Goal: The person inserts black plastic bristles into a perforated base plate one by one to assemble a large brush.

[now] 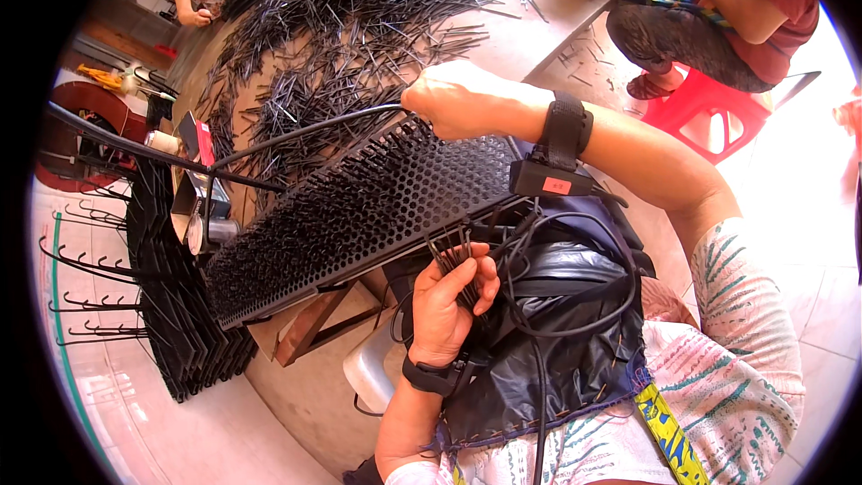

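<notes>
- Step in hand, as I read it: loading thin black rods into the black perforated tray [359, 207], which sits tilted across the person's lap w/ its near-right end by the knees and its far-left end out over the floor
- Most of the tray's holes already carry rods standing up like bristles; how many holes are left empty, can't tell from here
- Left hand [446, 298] is closed around a small bundle of rods [456, 260], fist just under the tray's near edge, rod tips poking up past the fingers
- Right hand [458, 99] is curled at the tray's far edge, fingers narrow & bent down onto the rod tops (whether it pinches a single rod is hidden by the knuckles)
- Next move prob calls for passing one rod from the bundle to the right hand & lining its tip w/ a free hole; small holes, so aim matters
- Both wrists wear black straps w/ cables running over the black apron [566, 323]
- Big loose heap of rods [359, 27] lies on the table beyond the tray, well apart from the hands
- Stack of black panels [175, 305] stands on the floor at left
</notes>
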`<action>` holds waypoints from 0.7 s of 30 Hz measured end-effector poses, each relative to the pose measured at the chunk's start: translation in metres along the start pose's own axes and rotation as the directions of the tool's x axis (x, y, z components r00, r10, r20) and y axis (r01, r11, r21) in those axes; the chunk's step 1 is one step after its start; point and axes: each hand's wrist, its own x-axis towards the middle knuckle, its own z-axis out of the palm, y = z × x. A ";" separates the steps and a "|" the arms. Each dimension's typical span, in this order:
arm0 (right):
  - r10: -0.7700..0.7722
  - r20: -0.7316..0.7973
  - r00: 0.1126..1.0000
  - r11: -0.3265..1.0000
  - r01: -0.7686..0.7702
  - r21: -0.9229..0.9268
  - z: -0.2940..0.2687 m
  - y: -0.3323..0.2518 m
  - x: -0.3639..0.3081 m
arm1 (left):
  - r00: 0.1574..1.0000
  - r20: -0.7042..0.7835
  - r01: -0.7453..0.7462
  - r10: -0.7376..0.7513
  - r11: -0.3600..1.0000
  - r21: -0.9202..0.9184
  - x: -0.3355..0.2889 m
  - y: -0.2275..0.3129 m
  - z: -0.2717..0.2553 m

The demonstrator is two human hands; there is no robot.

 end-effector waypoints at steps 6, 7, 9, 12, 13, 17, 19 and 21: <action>-0.016 -0.046 0.999 0.998 0.019 0.052 0.002 0.004 0.003 | 1.000 0.016 0.011 -0.011 0.999 -0.030 0.000 0.000 -0.001; -0.034 -0.062 0.998 0.995 0.040 0.096 0.005 0.006 0.003 | 1.000 0.022 0.011 -0.011 0.999 -0.042 -0.001 0.000 0.000; -0.053 -0.003 0.999 0.998 0.053 0.025 0.001 -0.002 -0.005 | 1.000 0.003 0.011 -0.010 0.999 -0.041 -0.001 0.001 -0.002; 0.056 0.132 0.990 0.996 -0.046 -0.074 -0.006 -0.011 -0.007 | 1.000 -0.019 0.014 -0.015 1.000 -0.024 -0.001 0.000 -0.001; 0.103 0.107 0.989 0.993 -0.096 -0.070 -0.005 -0.005 -0.008 | 1.000 -0.025 0.016 -0.016 1.000 -0.004 -0.001 0.000 0.000; 0.133 0.135 0.982 0.989 -0.123 -0.076 0.001 -0.005 -0.008 | 0.998 -0.050 0.022 -0.023 1.000 -0.017 -0.001 0.001 0.001; 0.119 0.150 0.981 0.989 -0.104 -0.108 0.008 -0.006 -0.011 | 0.998 -0.058 0.023 -0.025 0.999 -0.025 -0.001 0.000 0.001; 0.143 0.108 0.984 0.989 -0.139 -0.043 0.009 -0.006 -0.019 | 0.999 -0.042 0.013 -0.013 1.000 -0.015 -0.001 0.000 0.000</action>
